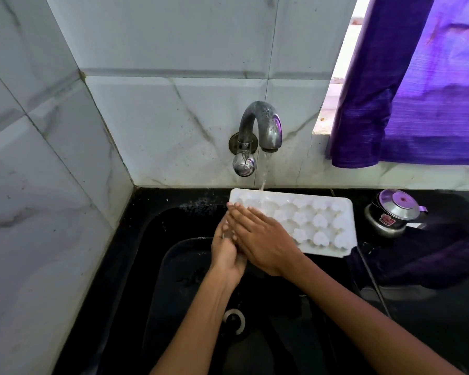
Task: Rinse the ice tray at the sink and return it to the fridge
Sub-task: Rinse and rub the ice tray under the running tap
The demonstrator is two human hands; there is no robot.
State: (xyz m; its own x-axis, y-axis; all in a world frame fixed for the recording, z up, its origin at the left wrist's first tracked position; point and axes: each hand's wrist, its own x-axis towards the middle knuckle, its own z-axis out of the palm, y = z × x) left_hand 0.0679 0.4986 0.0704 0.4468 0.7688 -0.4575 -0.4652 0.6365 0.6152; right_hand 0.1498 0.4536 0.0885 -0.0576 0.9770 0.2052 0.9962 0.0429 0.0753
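Observation:
A white ice tray [322, 223] with heart-shaped cells is held level over the black sink [171, 269], its far edge under the tap [263, 125]. Water [264, 174] runs from the spout onto the tray's far left part. My left hand [225, 250] grips the tray's left end, fingers curled up around it. My right hand [260, 239] lies flat on top of the tray's left part with straight fingers, covering the cells there. The tray's left end is hidden by both hands.
The sink's drain [233, 320] lies below my forearms. A small steel pot with a lid [393, 215] stands on the black counter right of the tray, beside a dark cloth [431, 261]. A purple curtain [417, 104] hangs at the upper right. Tiled walls close the left and back.

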